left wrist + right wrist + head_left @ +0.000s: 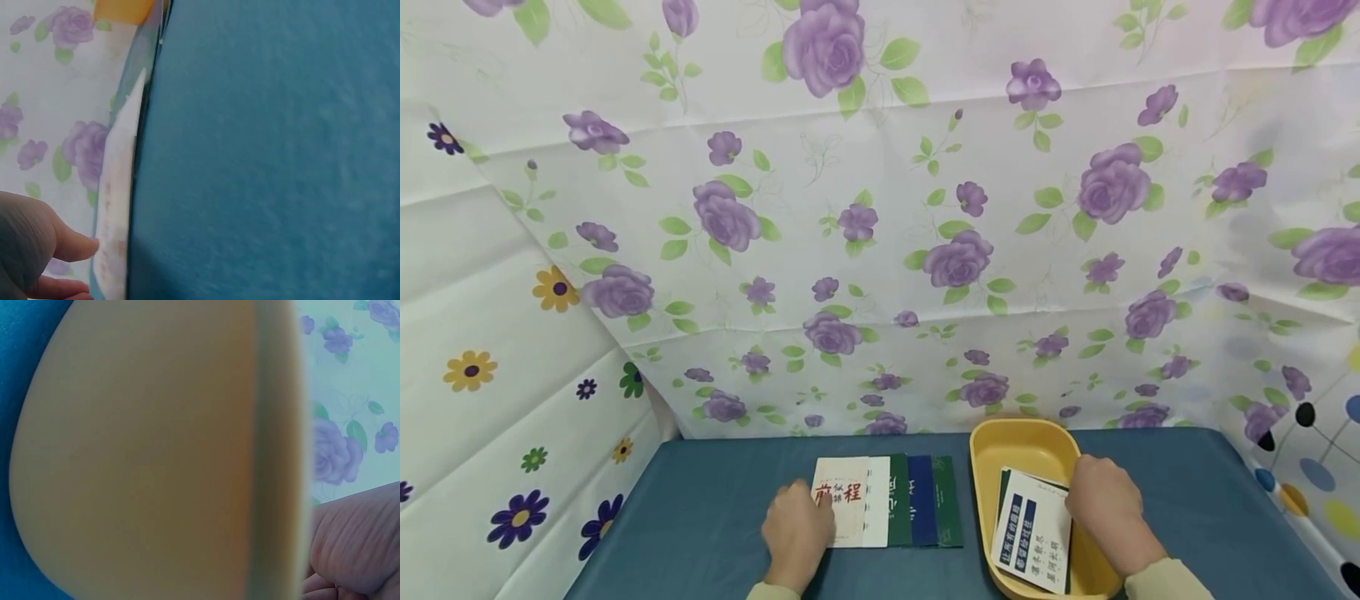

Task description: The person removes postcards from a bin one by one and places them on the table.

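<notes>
A row of overlapping cards lies on the table, with a white card with red characters at its left end. My left hand is at that card's left edge, fingers loosely bent. In the left wrist view its thumb points at the card, tip right at the surface. My right hand grips the right rim of a yellow plastic basin. Inside the basin lies a small pile of cards, topped by a white card with blue blocks of writing. The right wrist view is mostly filled by the basin's wall.
Right of the white card, the row continues with a green card, a blue card and another green card. A blue-green cloth covers the table. Flowered sheeting hangs behind it and at both sides.
</notes>
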Demonstrator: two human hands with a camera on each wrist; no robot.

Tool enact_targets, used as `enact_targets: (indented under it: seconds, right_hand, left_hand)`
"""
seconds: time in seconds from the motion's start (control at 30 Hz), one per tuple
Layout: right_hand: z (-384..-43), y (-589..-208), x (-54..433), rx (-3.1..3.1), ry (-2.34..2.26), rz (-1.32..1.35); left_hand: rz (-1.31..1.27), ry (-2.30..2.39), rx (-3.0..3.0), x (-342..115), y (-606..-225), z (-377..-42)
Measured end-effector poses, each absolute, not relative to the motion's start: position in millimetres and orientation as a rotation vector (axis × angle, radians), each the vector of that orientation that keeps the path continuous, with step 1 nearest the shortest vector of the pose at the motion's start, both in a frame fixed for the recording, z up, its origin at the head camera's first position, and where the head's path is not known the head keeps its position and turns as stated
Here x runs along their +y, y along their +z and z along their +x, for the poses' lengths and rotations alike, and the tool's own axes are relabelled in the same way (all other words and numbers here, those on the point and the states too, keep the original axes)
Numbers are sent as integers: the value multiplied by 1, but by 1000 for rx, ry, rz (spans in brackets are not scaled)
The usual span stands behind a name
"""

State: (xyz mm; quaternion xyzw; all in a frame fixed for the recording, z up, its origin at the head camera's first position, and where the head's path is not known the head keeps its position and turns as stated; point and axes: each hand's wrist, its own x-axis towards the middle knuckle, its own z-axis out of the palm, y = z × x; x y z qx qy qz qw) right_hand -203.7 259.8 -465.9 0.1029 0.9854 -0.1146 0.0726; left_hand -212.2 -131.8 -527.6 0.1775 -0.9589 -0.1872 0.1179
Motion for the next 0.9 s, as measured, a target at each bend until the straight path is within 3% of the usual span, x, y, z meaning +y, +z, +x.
enact_targets:
  seconds: [0.9]
  right_hand:
    - [-205,-467,260,2977,-323,305]
  left_hand:
    - [15,-707,-2556,-54,-454,-206]
